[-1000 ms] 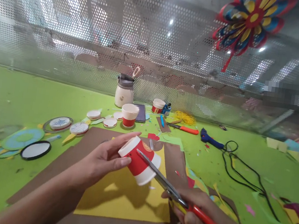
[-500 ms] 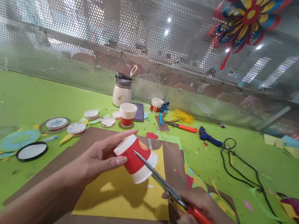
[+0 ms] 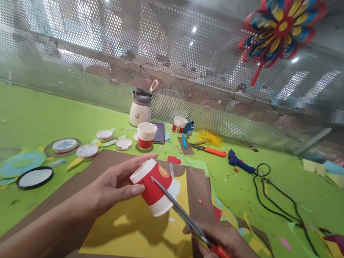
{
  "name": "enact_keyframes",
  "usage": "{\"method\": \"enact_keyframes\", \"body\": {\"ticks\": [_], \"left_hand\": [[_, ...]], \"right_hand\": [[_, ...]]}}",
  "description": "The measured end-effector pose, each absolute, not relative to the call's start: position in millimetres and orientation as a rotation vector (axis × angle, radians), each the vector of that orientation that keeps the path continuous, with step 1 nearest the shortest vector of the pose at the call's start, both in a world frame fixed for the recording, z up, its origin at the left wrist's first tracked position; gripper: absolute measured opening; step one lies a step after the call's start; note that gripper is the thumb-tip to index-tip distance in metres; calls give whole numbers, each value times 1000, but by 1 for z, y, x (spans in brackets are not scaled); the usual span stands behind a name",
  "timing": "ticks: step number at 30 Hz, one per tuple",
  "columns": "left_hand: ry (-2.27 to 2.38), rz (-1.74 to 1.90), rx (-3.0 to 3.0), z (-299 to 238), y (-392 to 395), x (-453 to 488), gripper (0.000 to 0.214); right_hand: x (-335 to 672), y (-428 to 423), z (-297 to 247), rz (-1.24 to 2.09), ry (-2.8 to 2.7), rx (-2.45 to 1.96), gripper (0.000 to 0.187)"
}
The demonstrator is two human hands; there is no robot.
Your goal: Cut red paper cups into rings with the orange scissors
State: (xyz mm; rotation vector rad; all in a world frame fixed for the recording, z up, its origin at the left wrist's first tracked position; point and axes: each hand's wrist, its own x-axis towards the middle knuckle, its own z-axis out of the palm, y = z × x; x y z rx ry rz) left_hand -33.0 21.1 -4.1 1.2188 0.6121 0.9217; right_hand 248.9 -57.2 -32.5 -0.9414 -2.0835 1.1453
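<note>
A red-and-white paper cup is tilted on its side in my left hand, thumb on the red band and fingers behind the rim. Small dark marks show on the band near my thumb. My right hand grips red-handled scissors. Their blades lie together, and the tip rests against or just in front of the red band; I cannot tell whether it pierces the paper. Below the cup lies a yellow sheet on a brown board.
Behind stand another red-and-white cup, a bottle and a tub. An orange-handled tool and a blue glue gun with its black cord lie to the right. Round decorated lids and a black-rimmed disc are on the left.
The camera view has tilted up slightly, so the table sits a little lower in the picture. Both hands keep nearly the same pose, with the scissor tip still at the cup's red band.
</note>
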Motion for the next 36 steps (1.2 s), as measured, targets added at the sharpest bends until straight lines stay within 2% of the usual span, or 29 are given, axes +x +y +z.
{"method": "enact_keyframes", "body": {"ticks": [3,9,13,19,27,36], "left_hand": [[600,911,1245,-5,24,-34,56],[592,918,1231,-6,25,-34,55],[580,951,1183,-5,20,-29,53],[577,961,1202,-8,22,-28,52],[533,906,1258,-5,28,-32,42],[573,941,1236,1,28,-37,40]], "right_hand": [[250,-59,-33,1167,-2079,-981,49],[250,-62,-31,1243,-2033,-1080,61],[247,-64,-23,1247,-2034,-1079,55],[245,-74,-9,1084,-2089,-1212,50],[247,-64,-20,1134,-2099,-1077,37],[263,-62,-25,1523,-1916,-876,51]]}}
